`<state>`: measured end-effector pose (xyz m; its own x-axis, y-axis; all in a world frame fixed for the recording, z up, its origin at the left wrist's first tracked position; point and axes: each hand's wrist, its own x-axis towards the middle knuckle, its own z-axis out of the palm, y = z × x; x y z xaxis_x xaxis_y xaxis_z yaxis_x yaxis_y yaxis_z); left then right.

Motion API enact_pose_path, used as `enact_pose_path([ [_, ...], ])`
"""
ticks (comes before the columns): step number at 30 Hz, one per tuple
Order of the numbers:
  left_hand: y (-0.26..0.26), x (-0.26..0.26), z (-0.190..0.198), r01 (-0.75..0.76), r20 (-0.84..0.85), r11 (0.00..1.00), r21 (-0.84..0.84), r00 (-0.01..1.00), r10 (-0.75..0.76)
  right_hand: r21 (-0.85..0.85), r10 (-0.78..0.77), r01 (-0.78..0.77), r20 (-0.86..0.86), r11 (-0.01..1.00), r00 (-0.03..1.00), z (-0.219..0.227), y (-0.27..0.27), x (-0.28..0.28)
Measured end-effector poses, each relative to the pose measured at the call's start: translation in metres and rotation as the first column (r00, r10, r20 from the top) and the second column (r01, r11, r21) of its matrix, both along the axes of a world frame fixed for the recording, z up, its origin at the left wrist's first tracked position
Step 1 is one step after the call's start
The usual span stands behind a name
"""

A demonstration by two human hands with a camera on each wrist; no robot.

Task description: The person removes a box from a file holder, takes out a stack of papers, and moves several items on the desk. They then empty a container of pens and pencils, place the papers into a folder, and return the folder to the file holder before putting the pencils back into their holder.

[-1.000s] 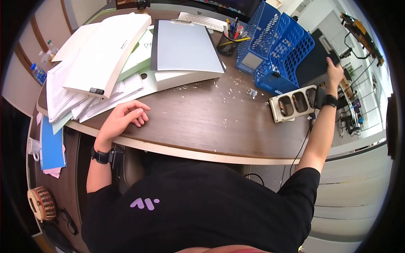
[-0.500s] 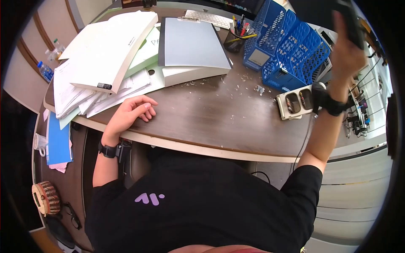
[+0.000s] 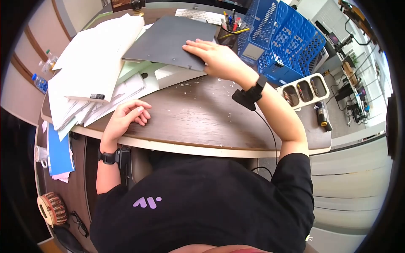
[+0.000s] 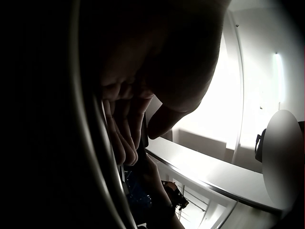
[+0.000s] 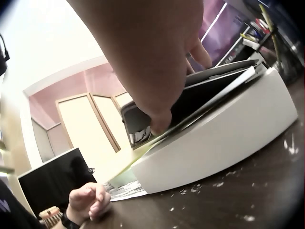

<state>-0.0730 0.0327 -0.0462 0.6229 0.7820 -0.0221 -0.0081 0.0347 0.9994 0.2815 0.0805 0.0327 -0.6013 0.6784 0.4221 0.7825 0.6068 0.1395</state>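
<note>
A dark grey folder (image 3: pixel 168 40) lies tilted over the clipboard and white binder at the back middle of the desk. My right hand (image 3: pixel 221 61) is on its right part, fingers stretched over the top; in the right wrist view the thumb of the right hand (image 5: pixel 152 71) is at the near edge, above the white binder (image 5: pixel 219 129). My left hand (image 3: pixel 126 120) rests on the desk by the front edge, fingers loosely curled and holding nothing. The left wrist view shows the left hand (image 4: pixel 143 86) dark, with its fingers bent.
A thick white paper stack (image 3: pixel 97 59) lies at the left. Blue file racks (image 3: pixel 291 46), a pen cup (image 3: pixel 230 36) and a compartment tray (image 3: pixel 306 90) stand at the right. Paper scraps dot the desk (image 3: pixel 190 114), and a cable hangs from the right wrist.
My right hand has come from the far right over to the back middle, bringing the dark folder, which now covers the clipboard. The left hand has stayed in place on the desk.
</note>
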Motion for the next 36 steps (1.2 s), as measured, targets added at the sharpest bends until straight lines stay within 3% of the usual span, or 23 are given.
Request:
enact_pose_path([
  [3,0.001,0.000,-0.001,-0.009,-0.033,1.000,-0.015,0.999,0.009,-0.162,-0.052,0.059,0.048,0.985,0.998,-0.004,-0.012,0.002],
  [6,0.000,0.001,0.000,-0.026,-0.038,1.000,-0.009,0.999,0.026,-0.274,-0.067,0.053,-0.043,0.960,0.997,0.000,-0.025,0.012],
  [9,0.000,0.001,-0.001,-0.024,-0.038,1.000,0.008,0.999,0.024,-0.223,-0.074,0.036,-0.167,0.974,0.983,0.032,-0.038,0.036],
  [11,0.001,0.003,-0.001,-0.027,-0.034,1.000,0.013,0.999,0.027,0.060,-0.025,0.041,-0.245,0.997,0.969,0.054,-0.037,0.071],
  [13,-0.001,0.003,0.000,-0.032,-0.034,0.999,0.017,0.999,0.033,0.271,-0.074,0.174,-0.343,0.947,0.936,0.087,-0.048,0.111],
  [14,-0.002,0.003,0.001,-0.035,-0.037,0.999,0.015,0.999,0.036,0.390,-0.147,0.288,-0.353,0.874,0.924,0.099,-0.049,0.147],
  [16,-0.002,0.003,0.002,-0.037,-0.043,0.999,0.017,0.998,0.038,0.330,-0.232,0.572,-0.679,0.751,0.696,0.119,-0.062,0.208],
  [18,-0.003,0.004,0.002,-0.038,-0.050,0.999,0.017,0.998,0.039,0.518,-0.236,0.743,-0.729,0.423,0.643,0.138,-0.074,0.291],
  [20,-0.003,0.005,0.003,-0.040,-0.061,0.999,0.022,0.997,0.041,0.415,-0.285,0.905,-0.860,0.097,0.424,0.141,-0.084,0.374],
  [21,-0.002,0.005,0.004,-0.036,-0.066,0.999,0.021,0.997,0.037,0.287,-0.342,0.958,-0.903,-0.024,0.262,0.139,-0.090,0.399],
  [23,-0.002,0.005,0.004,-0.027,-0.077,0.999,0.020,0.997,0.028,0.097,-0.411,0.987,-0.900,0.131,0.143,0.130,-0.095,0.460],
  [26,-0.002,0.005,0.004,-0.025,-0.079,1.000,0.015,0.997,0.026,-0.416,-0.677,0.806,-0.735,0.421,-0.025,0.121,-0.112,0.455],
  [29,-0.002,0.006,0.004,-0.030,-0.066,0.999,0.010,0.997,0.031,-0.564,-0.795,0.767,-0.594,0.304,-0.122,0.104,-0.103,0.460],
  [34,-0.002,0.006,0.006,-0.021,-0.071,1.000,0.006,0.997,0.021,-0.488,-0.833,0.840,-0.547,0.237,-0.083,0.105,-0.106,0.447],
  [36,-0.002,0.005,0.006,-0.016,-0.068,1.000,0.003,0.998,0.016,-0.389,-0.823,0.887,-0.568,0.247,-0.020,0.109,-0.107,0.481],
])
